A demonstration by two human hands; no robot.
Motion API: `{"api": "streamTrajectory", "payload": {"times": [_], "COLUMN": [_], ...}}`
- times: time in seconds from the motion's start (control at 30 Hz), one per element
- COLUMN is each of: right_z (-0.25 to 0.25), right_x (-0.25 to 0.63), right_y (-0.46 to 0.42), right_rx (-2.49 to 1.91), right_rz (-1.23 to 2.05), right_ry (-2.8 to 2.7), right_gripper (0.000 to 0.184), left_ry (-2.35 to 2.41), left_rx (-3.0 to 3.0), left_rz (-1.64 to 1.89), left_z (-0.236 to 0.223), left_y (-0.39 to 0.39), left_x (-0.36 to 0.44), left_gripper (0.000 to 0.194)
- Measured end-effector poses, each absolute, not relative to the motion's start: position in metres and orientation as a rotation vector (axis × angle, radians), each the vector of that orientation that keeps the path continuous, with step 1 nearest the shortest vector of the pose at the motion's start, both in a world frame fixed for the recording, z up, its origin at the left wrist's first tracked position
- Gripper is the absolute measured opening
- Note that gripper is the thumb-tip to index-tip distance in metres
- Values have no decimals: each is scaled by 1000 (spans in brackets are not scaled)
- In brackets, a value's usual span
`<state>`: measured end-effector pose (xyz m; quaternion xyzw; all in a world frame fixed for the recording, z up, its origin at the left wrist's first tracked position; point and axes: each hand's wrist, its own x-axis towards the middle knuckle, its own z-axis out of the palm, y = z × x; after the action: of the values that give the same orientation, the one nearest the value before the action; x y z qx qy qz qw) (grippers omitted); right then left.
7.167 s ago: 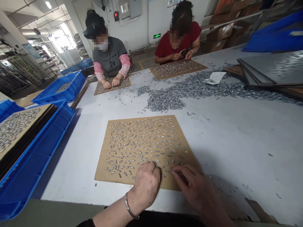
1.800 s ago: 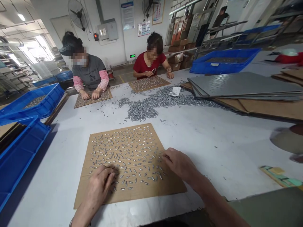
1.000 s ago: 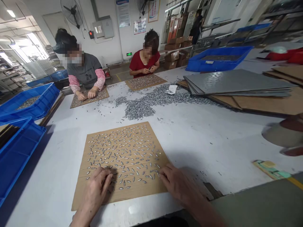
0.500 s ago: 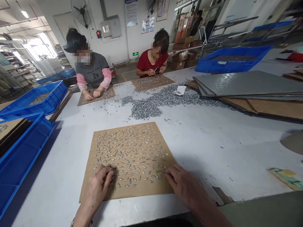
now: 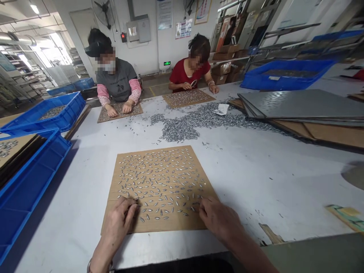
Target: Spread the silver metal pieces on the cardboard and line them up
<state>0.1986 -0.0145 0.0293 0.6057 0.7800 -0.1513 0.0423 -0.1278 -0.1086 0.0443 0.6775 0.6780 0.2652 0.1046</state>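
A brown cardboard sheet (image 5: pixel 153 223) lies flat on the white table before me. Many small spindle-shaped metal pieces (image 5: pixel 161 212) are spread over it in loose rows. Over the sheet's lower left part is my left hand (image 5: pixel 121 214), its fingers curled and thumb against the forefinger. My right hand (image 5: pixel 217 220) rests at the lower right edge with fingers bent together, close to the nearest pieces. Both hands are closed; what sits between the fingertips, if anything, is hidden.
A heap of loose metal pieces (image 5: pixel 179 131) lies beyond the sheet. Blue crates (image 5: pixel 54 159) stand at left, another blue crate (image 5: pixel 287 76) at far right. Stacked grey sheets (image 5: pixel 284 104) are at right. Two co-workers (image 5: pixel 116 81) sit opposite with their own cardboard sheets.
The view has shifted a little, so everything sits slightly further right. My right fingers have curled in more. The red-shirted co-worker's one hand has moved out to their sheet's right edge.
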Motion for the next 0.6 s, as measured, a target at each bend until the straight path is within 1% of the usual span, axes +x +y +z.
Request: {"api": "streamTrajectory", "payload": {"times": [0.23,0.43,0.53,0.6], "right_z": [21,1,-2,6], "right_x": [191,188,196,205], "right_y": [-20,-24,-20,-5], "right_rx": [1824,1801,1800,1804], "right_rz": [-394,-343,-432,-520], "right_ry": [2575,2557,2589,2648], "right_gripper": [21,22,21,23], "left_ry": [2008,2084,2133,2176], "left_rx": [1985,1906,1858,1813], "left_rz": [836,860,914,968], "left_z": [41,42,44,47], "left_y": [-110,-117,-122,-125], "left_x": [-134,-143,-154,-162], "left_gripper": [34,35,37,37]}}
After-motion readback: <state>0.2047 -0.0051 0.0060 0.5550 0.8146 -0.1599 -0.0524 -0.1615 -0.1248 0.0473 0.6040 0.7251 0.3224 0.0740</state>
